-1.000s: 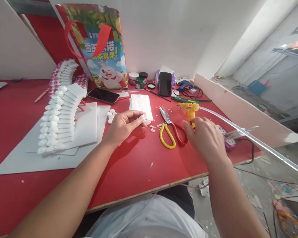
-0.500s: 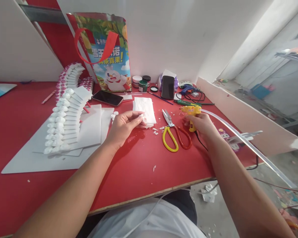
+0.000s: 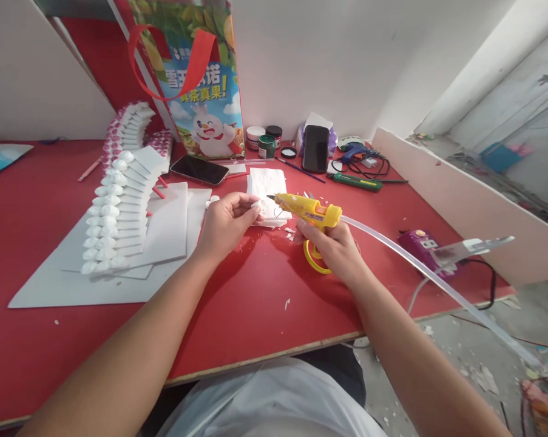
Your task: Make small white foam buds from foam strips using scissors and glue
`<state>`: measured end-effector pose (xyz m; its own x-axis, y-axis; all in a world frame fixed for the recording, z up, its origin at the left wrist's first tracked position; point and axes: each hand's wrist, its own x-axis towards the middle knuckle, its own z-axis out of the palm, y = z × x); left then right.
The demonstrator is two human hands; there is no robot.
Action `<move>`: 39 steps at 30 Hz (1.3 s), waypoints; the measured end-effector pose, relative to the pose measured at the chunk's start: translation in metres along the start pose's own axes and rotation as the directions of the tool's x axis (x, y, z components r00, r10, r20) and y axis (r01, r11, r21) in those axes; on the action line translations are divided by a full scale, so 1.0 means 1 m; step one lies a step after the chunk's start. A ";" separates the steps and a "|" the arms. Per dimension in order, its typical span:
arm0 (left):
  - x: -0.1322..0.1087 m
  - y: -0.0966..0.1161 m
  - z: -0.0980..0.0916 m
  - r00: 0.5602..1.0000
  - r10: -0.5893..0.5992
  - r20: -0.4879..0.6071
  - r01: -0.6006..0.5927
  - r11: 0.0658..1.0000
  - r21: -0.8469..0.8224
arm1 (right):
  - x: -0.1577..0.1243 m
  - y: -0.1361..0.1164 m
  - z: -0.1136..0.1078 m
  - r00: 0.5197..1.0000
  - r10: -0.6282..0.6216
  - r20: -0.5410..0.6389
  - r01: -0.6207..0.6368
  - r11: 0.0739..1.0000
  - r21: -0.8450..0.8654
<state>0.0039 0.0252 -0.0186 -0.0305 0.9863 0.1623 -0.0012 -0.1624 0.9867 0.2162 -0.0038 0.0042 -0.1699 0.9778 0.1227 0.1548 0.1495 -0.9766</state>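
Observation:
Between the thumb and fingers of my left hand (image 3: pixel 232 223) is a small white piece (image 3: pixel 258 207), partly hidden by the fingertips. My right hand (image 3: pixel 331 243) is wrapped round the handle of a yellow glue gun (image 3: pixel 307 209), whose nozzle points left, close to the white piece. A long clear glue stick (image 3: pixel 405 257) trails from the gun's back. Under my right hand lie scissors, with a yellow handle loop (image 3: pixel 311 261) showing. White folded tissue (image 3: pixel 268 182) lies just behind my left fingertips.
Curved rows of white-tipped pieces (image 3: pixel 107 221) stand on white boards (image 3: pixel 41 282) at left. Behind are a colourful bag (image 3: pixel 205 91), a flat phone (image 3: pixel 199 170), paint jars (image 3: pixel 267 145), an upright phone (image 3: pixel 315 149) and a green tool (image 3: pixel 356 182). A purple box (image 3: pixel 422 246) sits right.
My right hand has lifted the glue gun and brought it left, over the scissors and up to the white piece. My left hand still pinches that piece. The view has shifted slightly.

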 end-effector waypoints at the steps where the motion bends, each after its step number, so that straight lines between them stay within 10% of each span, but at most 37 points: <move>1: 0.000 0.000 0.000 1.000 0.006 -0.002 -0.006 1.000 0.003 | 0.000 0.001 0.000 1.000 -0.013 0.004 0.013 1.000 -0.011; 39: 0.000 -0.005 -0.002 0.996 0.090 -0.014 -0.089 0.992 0.084 | 0.000 0.012 -0.001 0.999 -0.036 0.036 0.040 0.992 -0.120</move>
<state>0.0020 0.0262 -0.0232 -0.0446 0.9671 0.2504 0.0857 -0.2461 0.9655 0.2191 -0.0023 -0.0079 -0.2105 0.9659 0.1510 0.2632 0.2048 -0.9428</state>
